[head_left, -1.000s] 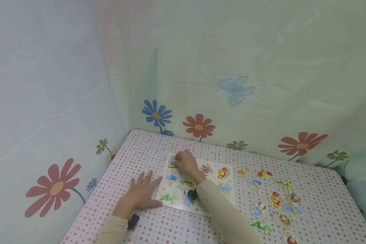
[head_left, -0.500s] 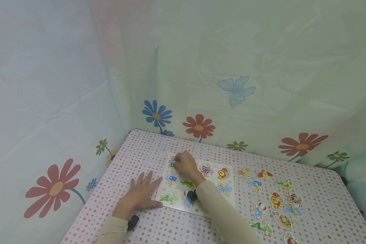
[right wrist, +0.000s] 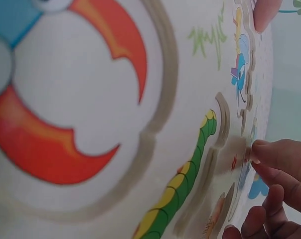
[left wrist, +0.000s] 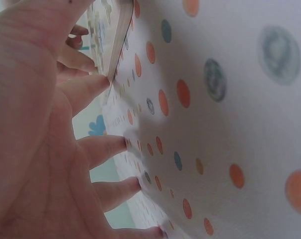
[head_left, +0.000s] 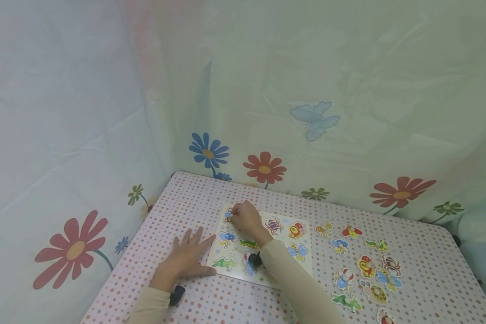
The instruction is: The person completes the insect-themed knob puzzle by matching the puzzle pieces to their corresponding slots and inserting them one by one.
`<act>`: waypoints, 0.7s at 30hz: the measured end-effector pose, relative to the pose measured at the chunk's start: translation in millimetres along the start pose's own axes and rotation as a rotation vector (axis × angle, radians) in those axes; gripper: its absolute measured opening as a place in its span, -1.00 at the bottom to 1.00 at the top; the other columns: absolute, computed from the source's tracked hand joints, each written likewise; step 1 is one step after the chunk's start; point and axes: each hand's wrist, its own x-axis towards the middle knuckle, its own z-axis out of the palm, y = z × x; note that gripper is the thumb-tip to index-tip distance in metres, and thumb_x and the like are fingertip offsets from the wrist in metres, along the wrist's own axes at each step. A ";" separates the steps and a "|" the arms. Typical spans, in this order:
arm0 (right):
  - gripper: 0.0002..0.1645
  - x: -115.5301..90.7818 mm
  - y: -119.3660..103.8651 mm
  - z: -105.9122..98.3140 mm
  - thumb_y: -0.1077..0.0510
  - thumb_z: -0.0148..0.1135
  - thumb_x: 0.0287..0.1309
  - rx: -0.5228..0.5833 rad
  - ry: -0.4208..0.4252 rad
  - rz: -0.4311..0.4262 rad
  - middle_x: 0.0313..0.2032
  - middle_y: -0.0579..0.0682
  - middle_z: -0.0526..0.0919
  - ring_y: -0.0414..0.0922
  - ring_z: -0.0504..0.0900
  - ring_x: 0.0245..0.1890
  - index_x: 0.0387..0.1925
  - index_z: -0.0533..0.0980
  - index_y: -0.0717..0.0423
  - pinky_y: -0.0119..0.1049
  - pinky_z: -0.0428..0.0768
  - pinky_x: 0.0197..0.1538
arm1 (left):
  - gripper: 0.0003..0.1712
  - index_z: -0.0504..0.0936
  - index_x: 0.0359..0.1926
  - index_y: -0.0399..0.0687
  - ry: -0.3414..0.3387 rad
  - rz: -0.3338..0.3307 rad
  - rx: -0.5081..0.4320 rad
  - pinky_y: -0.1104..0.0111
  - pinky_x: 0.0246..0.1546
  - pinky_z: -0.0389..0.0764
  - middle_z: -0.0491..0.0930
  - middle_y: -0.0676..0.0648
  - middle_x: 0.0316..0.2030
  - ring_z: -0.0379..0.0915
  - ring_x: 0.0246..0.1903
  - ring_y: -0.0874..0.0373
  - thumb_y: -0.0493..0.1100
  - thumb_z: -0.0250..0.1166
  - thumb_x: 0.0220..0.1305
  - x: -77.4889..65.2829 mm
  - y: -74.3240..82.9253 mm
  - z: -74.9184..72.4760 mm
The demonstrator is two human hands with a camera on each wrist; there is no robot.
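A flat insect puzzle board (head_left: 267,280) lies on the table, with printed insects in sunken outlines. At its far left corner my right hand (head_left: 249,220) bends over a striped, blue-winged insect puzzle piece (head_left: 227,218). In the right wrist view, thumb and index finger (right wrist: 277,154) pinch its edge low against the board; most of the piece is hidden there. The board's caterpillar picture (right wrist: 190,174) sits nearer the camera. My left hand (head_left: 188,258) lies with fingers spread on the table left of the board. In the left wrist view, one fingertip (left wrist: 103,82) is right at the board's edge.
Several loose insect pieces lie right of the board, among them a green grasshopper (head_left: 347,300), a caterpillar (head_left: 376,244) and a spider (head_left: 390,264). The dotted tablecloth (head_left: 210,301) reaches back to a flowered curtain (head_left: 243,90).
Both hands stay nearly in place; the right hand's fingers have shifted only slightly at the far left corner of the board. The loose pieces have not moved.
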 end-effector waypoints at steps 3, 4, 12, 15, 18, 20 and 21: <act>-0.86 -1.7 -0.3 -3.2 0.14 0.38 0.19 0.023 -0.003 0.004 -0.28 -0.04 0.48 -0.11 0.44 -0.33 -0.21 0.69 0.07 -0.25 0.49 -0.31 | 0.19 0.20 0.54 0.26 0.003 0.001 0.001 -0.45 0.30 -0.21 -0.07 -0.26 0.54 -0.25 0.47 -0.41 0.50 0.40 -0.08 -0.2 0.2 0.2; -0.85 -2.5 -0.4 -4.8 0.13 0.38 0.19 0.028 -0.002 0.003 -0.30 -0.05 0.47 -0.12 0.43 -0.34 -0.20 0.68 0.07 -0.25 0.49 -0.31 | 0.19 0.20 0.54 0.26 0.003 0.001 0.002 -0.45 0.30 -0.21 -0.07 -0.26 0.54 -0.25 0.47 -0.41 0.50 0.40 -0.08 -0.5 0.5 -0.1; -0.81 -14.4 3.3 -20.6 0.11 0.39 0.23 0.045 0.066 -0.102 -0.37 -0.05 0.52 -0.12 0.46 -0.37 -0.18 0.70 0.13 -0.23 0.50 -0.37 | 0.18 0.22 0.53 0.23 -0.003 -0.004 -0.019 -0.44 0.30 -0.22 -0.07 -0.27 0.54 -0.25 0.47 -0.42 0.47 0.43 -0.08 -3.2 3.9 -4.6; -0.82 -21.0 6.7 -26.5 0.15 0.39 0.23 0.061 0.103 -0.127 -0.36 -0.02 0.53 -0.10 0.47 -0.37 -0.17 0.69 0.15 -0.23 0.50 -0.38 | 0.18 0.22 0.54 0.24 -0.007 -0.010 -0.015 -0.43 0.31 -0.23 -0.08 -0.27 0.54 -0.26 0.47 -0.41 0.47 0.43 -0.08 -3.3 4.4 -4.7; -0.84 -27.6 10.7 -32.9 0.17 0.39 0.22 0.081 0.131 -0.131 -0.35 -0.03 0.52 -0.11 0.46 -0.37 -0.17 0.69 0.13 -0.23 0.48 -0.38 | 0.18 0.21 0.54 0.25 -0.009 -0.012 -0.011 -0.43 0.31 -0.24 -0.09 -0.26 0.55 -0.27 0.48 -0.40 0.47 0.42 -0.08 -3.0 4.3 -4.0; -0.83 -32.7 12.4 -38.4 0.16 0.40 0.22 0.102 0.141 -0.124 -0.35 -0.04 0.51 -0.10 0.45 -0.36 -0.17 0.69 0.12 -0.23 0.47 -0.36 | 0.18 0.21 0.54 0.25 -0.008 -0.010 -0.016 -0.44 0.31 -0.24 -0.09 -0.27 0.55 -0.27 0.48 -0.41 0.47 0.42 -0.08 -2.8 4.3 -3.7; -0.83 -35.0 13.5 -41.1 0.16 0.40 0.22 0.107 0.147 -0.122 -0.34 -0.04 0.51 -0.10 0.44 -0.36 -0.17 0.69 0.12 -0.23 0.46 -0.35 | 0.18 0.21 0.54 0.25 -0.008 -0.010 -0.018 -0.43 0.31 -0.25 -0.09 -0.27 0.55 -0.28 0.48 -0.40 0.47 0.43 -0.08 -2.7 4.3 -3.6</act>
